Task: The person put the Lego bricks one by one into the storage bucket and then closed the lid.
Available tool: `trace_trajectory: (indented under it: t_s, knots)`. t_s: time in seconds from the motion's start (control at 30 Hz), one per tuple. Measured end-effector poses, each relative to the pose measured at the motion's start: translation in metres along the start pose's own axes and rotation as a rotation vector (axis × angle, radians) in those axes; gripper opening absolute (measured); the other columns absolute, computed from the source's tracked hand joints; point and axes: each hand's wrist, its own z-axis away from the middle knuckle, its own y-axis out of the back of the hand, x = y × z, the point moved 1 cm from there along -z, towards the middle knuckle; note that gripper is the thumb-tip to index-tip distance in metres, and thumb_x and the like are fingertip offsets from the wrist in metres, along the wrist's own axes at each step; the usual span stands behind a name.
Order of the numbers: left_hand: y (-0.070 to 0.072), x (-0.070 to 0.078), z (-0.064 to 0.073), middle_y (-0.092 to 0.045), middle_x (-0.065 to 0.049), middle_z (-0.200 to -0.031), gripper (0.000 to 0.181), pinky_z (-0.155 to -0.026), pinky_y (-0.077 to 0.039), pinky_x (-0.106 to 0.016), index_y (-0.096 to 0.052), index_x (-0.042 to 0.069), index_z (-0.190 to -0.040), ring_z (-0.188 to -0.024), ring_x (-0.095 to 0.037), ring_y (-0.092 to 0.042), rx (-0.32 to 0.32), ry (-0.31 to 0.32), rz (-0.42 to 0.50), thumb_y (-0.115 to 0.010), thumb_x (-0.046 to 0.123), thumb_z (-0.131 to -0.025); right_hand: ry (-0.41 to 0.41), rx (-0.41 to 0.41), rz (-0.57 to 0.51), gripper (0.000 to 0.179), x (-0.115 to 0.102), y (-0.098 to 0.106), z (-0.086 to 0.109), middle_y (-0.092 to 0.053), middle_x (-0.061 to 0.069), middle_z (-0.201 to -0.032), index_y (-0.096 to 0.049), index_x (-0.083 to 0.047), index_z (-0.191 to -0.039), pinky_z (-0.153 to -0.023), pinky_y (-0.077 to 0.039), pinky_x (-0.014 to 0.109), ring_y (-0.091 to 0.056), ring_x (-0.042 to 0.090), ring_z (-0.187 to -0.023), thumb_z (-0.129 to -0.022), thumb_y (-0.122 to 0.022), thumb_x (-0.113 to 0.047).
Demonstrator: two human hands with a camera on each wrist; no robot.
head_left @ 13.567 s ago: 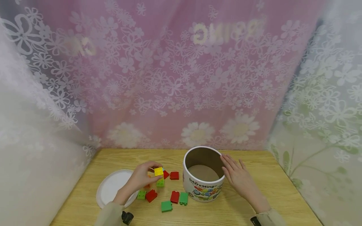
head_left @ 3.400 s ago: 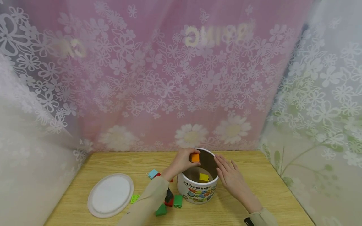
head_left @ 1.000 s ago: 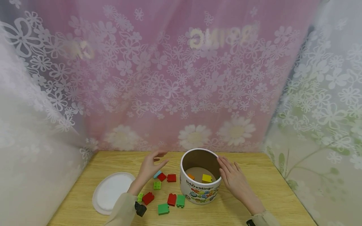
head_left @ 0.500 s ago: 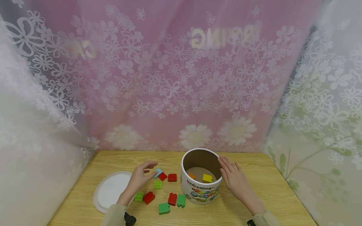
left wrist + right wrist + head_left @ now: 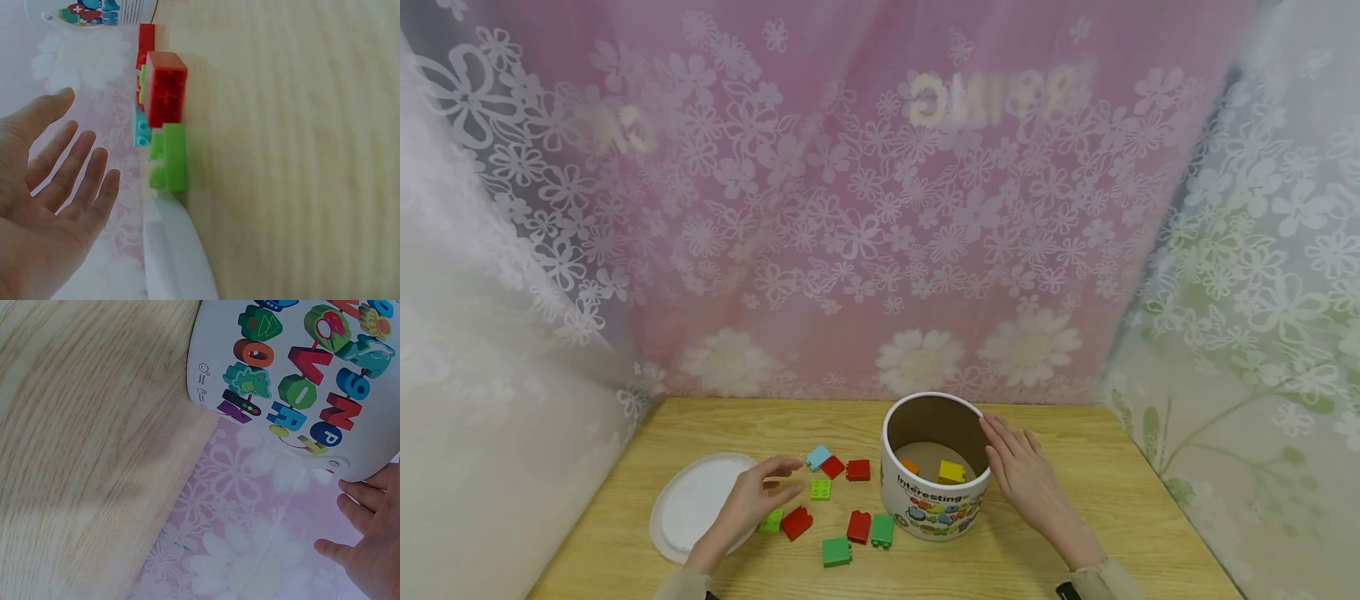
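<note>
My left hand [image 5: 752, 500] hovers near the white lid's right edge with nothing in its grasp, thumb and fingers spread apart. Just under it lies a lime green block [image 5: 175, 157], with a red block [image 5: 165, 87] beside it. Straight fingers of my right hand [image 5: 1028, 487] rest against the right rim of a round printed bucket [image 5: 934, 510]. Inside the bucket are a yellow block [image 5: 952, 472] and an orange block [image 5: 910, 467], the latter partly hidden by the wall. Beyond my left fingertips sits a light blue block [image 5: 818, 457], touching a small red block [image 5: 832, 467].
A white round lid [image 5: 688, 508] lies at the left. Between it and the bucket are scattered another red block [image 5: 858, 470], a lime block [image 5: 821, 489], an upright-patterned red one [image 5: 859, 527] and two green blocks [image 5: 882, 530]. Floral curtains [image 5: 880, 250] enclose the wooden table [image 5: 1000, 575].
The orange block, earlier in my left hand, now lies in the bucket with the yellow one. My left hand has since moved back left and toward me. My right hand stays at the rim.
</note>
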Motion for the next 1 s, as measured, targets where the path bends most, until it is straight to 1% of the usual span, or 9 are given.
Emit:
trace_trajectory:
  t_s: [0.2,0.33,0.4,0.47,0.6,0.73,0.77,0.93,1.0]
  knots:
    - [0.008,-0.01,0.013,-0.07,-0.01,-0.124,0.037,-0.095,-0.056,-0.046,-0.068,0.008,-0.127,-0.115,-0.033,-0.064,-0.03,0.013,0.011,-0.075,0.024,-0.093,0.004,0.01,-0.005,0.048,-0.001,0.001,-0.001,-0.055,0.015,-0.147,-0.055,0.0,-0.144,-0.109,-0.035,0.065,-0.05,0.037,-0.136,-0.098,-0.062,-0.01]
    - [0.013,-0.014,0.019,-0.07,-0.008,-0.124,0.039,-0.096,-0.056,-0.042,-0.068,0.009,-0.127,-0.118,-0.032,-0.063,-0.064,0.036,0.025,-0.074,0.028,-0.094,0.003,0.009,-0.003,0.045,-0.002,0.003,-0.001,-0.055,0.015,-0.147,-0.054,0.001,-0.144,-0.108,-0.035,0.064,-0.05,0.037,-0.135,-0.102,-0.057,-0.014]
    - [0.015,-0.015,0.021,-0.07,-0.008,-0.124,0.039,-0.097,-0.055,-0.042,-0.068,0.009,-0.127,-0.118,-0.032,-0.063,-0.082,0.041,0.028,-0.074,0.029,-0.094,0.002,0.013,-0.002,0.044,-0.002,0.003,-0.001,-0.055,0.016,-0.146,-0.054,0.001,-0.144,-0.108,-0.036,0.064,-0.051,0.037,-0.135,-0.102,-0.057,-0.014]
    - [0.016,-0.016,0.022,-0.07,-0.008,-0.124,0.038,-0.097,-0.055,-0.042,-0.068,0.008,-0.127,-0.118,-0.033,-0.063,-0.103,0.033,0.031,-0.074,0.027,-0.094,0.006,0.019,-0.001,0.044,-0.002,0.004,-0.001,-0.056,0.016,-0.146,-0.055,0.001,-0.144,-0.108,-0.037,0.064,-0.051,0.038,-0.134,-0.102,-0.057,-0.014]
    - [0.019,-0.016,0.024,-0.07,-0.011,-0.123,0.037,-0.095,-0.056,-0.045,-0.068,0.005,-0.126,-0.116,-0.037,-0.064,-0.156,-0.007,0.01,-0.075,0.022,-0.094,0.013,0.025,0.002,0.043,-0.001,0.004,-0.002,-0.056,0.016,-0.145,-0.055,0.001,-0.143,-0.107,-0.038,0.064,-0.052,0.038,-0.134,-0.104,-0.055,-0.016]
    - [0.02,-0.018,0.026,-0.07,-0.013,-0.124,0.04,-0.094,-0.056,-0.047,-0.067,0.003,-0.126,-0.114,-0.039,-0.065,-0.193,-0.034,-0.007,-0.077,0.022,-0.092,0.016,0.024,0.002,0.044,0.0,0.002,-0.001,-0.056,0.016,-0.146,-0.055,0.001,-0.143,-0.107,-0.038,0.065,-0.052,0.037,-0.134,-0.102,-0.056,-0.014]
    - [0.02,-0.018,0.026,-0.07,-0.013,-0.124,0.041,-0.093,-0.056,-0.048,-0.067,0.003,-0.126,-0.114,-0.038,-0.065,-0.199,-0.04,-0.012,-0.078,0.022,-0.091,0.015,0.023,0.003,0.045,0.0,0.002,-0.001,-0.056,0.016,-0.146,-0.055,0.001,-0.143,-0.107,-0.038,0.065,-0.052,0.037,-0.134,-0.101,-0.058,-0.013]
    - [0.022,-0.022,0.028,-0.071,-0.011,-0.12,0.043,-0.092,-0.057,-0.046,-0.067,0.003,-0.126,-0.111,-0.032,-0.068,-0.226,-0.069,-0.041,-0.079,0.022,-0.089,0.017,0.018,0.001,0.045,0.001,-0.001,0.0,-0.055,0.016,-0.146,-0.055,0.0,-0.143,-0.108,-0.037,0.065,-0.051,0.036,-0.135,-0.101,-0.058,-0.014]
    - [0.022,-0.023,0.029,-0.072,-0.01,-0.118,0.041,-0.091,-0.058,-0.044,-0.068,0.004,-0.124,-0.109,-0.029,-0.068,-0.233,-0.076,-0.05,-0.08,0.022,-0.089,0.021,0.023,0.001,0.046,0.001,-0.001,0.0,-0.056,0.016,-0.146,-0.055,0.001,-0.143,-0.107,-0.037,0.065,-0.052,0.037,-0.134,-0.1,-0.06,-0.013]
